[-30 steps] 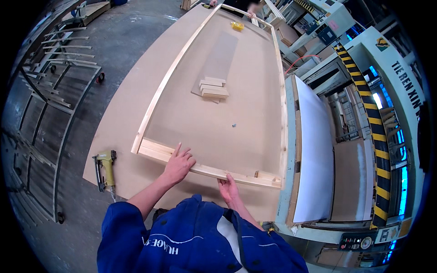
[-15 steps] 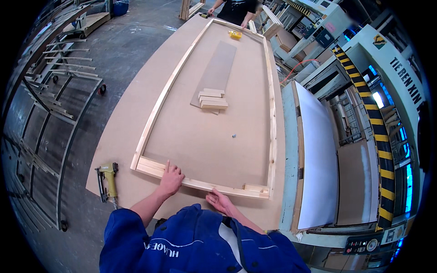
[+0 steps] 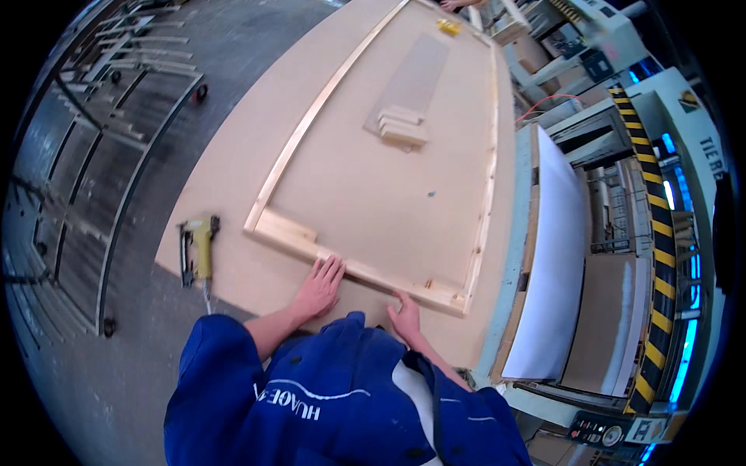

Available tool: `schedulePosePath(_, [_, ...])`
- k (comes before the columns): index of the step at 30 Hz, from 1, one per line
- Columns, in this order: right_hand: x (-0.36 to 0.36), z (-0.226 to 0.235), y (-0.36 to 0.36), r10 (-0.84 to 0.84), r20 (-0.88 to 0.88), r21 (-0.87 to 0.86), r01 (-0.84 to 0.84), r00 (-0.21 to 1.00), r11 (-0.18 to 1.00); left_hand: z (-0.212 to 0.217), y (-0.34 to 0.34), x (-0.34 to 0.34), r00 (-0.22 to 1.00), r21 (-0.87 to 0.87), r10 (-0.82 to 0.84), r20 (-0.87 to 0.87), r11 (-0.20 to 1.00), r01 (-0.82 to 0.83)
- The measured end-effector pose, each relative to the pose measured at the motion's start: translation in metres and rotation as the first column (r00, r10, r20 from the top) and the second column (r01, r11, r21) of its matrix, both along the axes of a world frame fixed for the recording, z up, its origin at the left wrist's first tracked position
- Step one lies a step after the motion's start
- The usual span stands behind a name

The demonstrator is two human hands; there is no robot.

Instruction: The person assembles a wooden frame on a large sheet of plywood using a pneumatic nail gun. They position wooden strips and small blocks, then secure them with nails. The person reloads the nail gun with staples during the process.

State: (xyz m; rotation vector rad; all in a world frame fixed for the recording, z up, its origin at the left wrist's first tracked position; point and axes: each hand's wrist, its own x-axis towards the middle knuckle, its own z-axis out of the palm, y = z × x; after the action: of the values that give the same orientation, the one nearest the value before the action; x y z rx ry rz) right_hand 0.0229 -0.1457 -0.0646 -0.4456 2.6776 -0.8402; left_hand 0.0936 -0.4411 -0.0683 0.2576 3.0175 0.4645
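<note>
Wooden frame (image 3: 388, 276) lies flat on the worktop (image 3: 233, 194); my left hand (image 3: 317, 287) presses its near rail with fingers spread, grasping nothing, and my right hand (image 3: 405, 317) rests open beside it. Left of them lies a yellow nail gun (image 3: 198, 248). Farther off, inside the frame, sit stacked wood blocks (image 3: 402, 126).

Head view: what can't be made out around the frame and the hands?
- Right hand: palm and wrist hidden behind the blue jacket.
- Wooden frame: far end cut off by the top edge.
- Small dark speck on the board: too small to identify.
- Yellow nail gun: its hose disappears under the sleeve.
</note>
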Motion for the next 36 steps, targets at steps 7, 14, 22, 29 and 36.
schedulePosePath(7, [-0.028, 0.004, -0.018, 0.345, -0.093, 0.211, -0.320, 0.934, 0.924, -0.008, 0.004, 0.001, 1.000, -0.054, 0.021, 0.014, 0.998, -0.020])
schedulePosePath(14, [-0.022, -0.025, -0.019, 0.476, -0.065, 0.326, -0.432, 0.877, 0.841, -0.013, 0.003, 0.070, 0.829, 0.246, 0.421, 0.369, 0.816, -0.524])
schedulePosePath(22, [-0.013, -0.031, -0.017, 0.431, -0.072, 0.342, -0.384, 0.900, 0.858, -0.008, -0.030, 0.219, 0.663, 0.058, 0.707, 0.246, 0.672, -0.738])
schedulePosePath(29, [-0.005, -0.045, -0.035, 0.275, -0.056, 0.388, -0.233, 0.960, 0.892, 0.009, -0.118, 0.183, 0.396, 0.333, 0.910, -0.125, 0.414, -0.847])
schedulePosePath(36, [-0.011, -0.062, -0.064, 0.006, 0.003, 0.420, -0.007, 1.000, 0.907, -0.011, -0.232, 0.147, 0.406, 0.315, 0.913, 0.047, 0.372, -0.873])
